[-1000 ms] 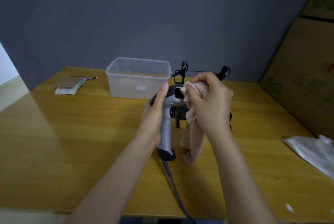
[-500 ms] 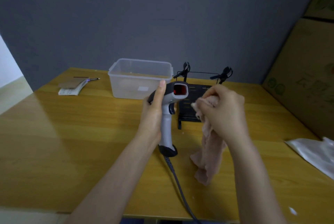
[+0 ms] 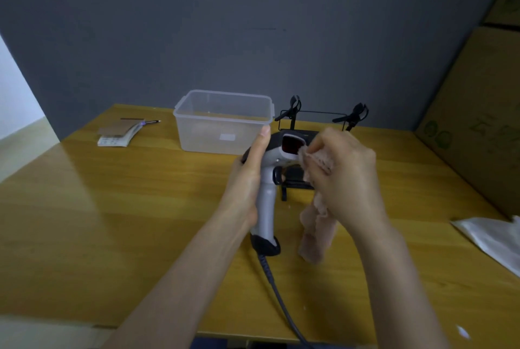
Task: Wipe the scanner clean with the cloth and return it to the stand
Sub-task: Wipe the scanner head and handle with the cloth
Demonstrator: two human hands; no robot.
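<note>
Left hand (image 3: 247, 180) grips scanner (image 3: 267, 194) by handle, upright above table (image 3: 112, 222), long axis vertical, red window facing right. Right hand (image 3: 346, 177) pinches pink cloth (image 3: 318, 225), bunched end touching window's lower corner; tail hangs down. Stand (image 3: 298, 180) just behind scanner, mostly hidden by hands. Cable (image 3: 278, 298) runs off bottom edge.

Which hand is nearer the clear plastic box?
Left. The left hand grips the scanner just in front of the clear plastic box; the right hand, holding the cloth, is further right.
</note>
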